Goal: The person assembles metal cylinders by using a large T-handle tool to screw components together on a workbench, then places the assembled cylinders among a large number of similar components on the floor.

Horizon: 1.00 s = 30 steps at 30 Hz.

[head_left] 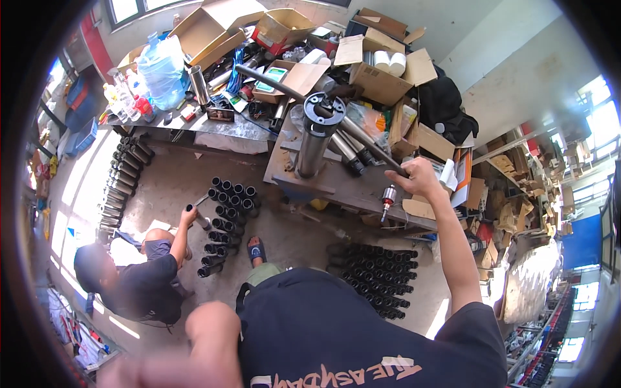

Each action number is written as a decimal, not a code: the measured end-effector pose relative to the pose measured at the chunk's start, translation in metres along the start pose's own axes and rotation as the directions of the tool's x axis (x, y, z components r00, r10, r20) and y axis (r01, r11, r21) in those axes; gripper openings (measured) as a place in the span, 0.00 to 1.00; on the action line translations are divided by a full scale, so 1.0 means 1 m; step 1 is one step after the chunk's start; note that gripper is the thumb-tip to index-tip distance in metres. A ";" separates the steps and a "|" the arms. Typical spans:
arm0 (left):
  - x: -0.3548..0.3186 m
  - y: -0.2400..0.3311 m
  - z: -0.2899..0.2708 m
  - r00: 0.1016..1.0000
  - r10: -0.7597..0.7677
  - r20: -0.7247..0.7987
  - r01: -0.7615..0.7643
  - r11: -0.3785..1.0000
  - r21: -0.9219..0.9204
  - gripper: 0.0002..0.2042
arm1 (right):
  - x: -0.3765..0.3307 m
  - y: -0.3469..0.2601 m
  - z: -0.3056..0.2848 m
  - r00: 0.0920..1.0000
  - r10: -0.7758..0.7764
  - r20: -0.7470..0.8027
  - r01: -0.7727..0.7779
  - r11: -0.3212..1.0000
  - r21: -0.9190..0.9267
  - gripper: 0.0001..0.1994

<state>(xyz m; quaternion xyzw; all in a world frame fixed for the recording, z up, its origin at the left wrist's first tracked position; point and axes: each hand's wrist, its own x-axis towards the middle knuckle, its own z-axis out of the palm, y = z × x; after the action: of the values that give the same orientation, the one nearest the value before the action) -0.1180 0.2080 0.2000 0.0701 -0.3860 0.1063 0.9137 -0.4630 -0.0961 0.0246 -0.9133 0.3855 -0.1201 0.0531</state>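
Note:
My right hand (417,178) is closed around the near right end of a long metal bar (381,152). The bar slants up and left across a round flanged cap with bolt holes (325,108). That cap sits on top of an upright shiny metal cylinder (312,155) at the bench edge. Below my right hand is a small red and silver tool (388,202) with a thin tip. At the lower left, my left hand (139,372) is smeared by motion, so its fingers do not show.
A crouching person (139,278) at left holds a tube (202,221) beside standing black-topped tubes (226,213). More black tubes (378,275) stand by my right side. The cluttered bench (362,187) carries cardboard boxes (381,71) and a blue water jug (160,71).

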 end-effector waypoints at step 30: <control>-0.287 -0.328 -0.138 0.693 -0.701 0.166 0.515 0.643 0.566 0.29 | -0.013 -0.325 0.121 0.760 0.366 0.536 -0.394 -0.396 0.829 0.22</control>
<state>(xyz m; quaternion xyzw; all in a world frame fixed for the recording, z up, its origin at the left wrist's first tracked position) -0.1365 -0.1202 -0.1170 0.4397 -0.4645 -0.1374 0.7563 -0.2152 0.1401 -0.0327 -0.3293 0.4362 -0.3324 0.7687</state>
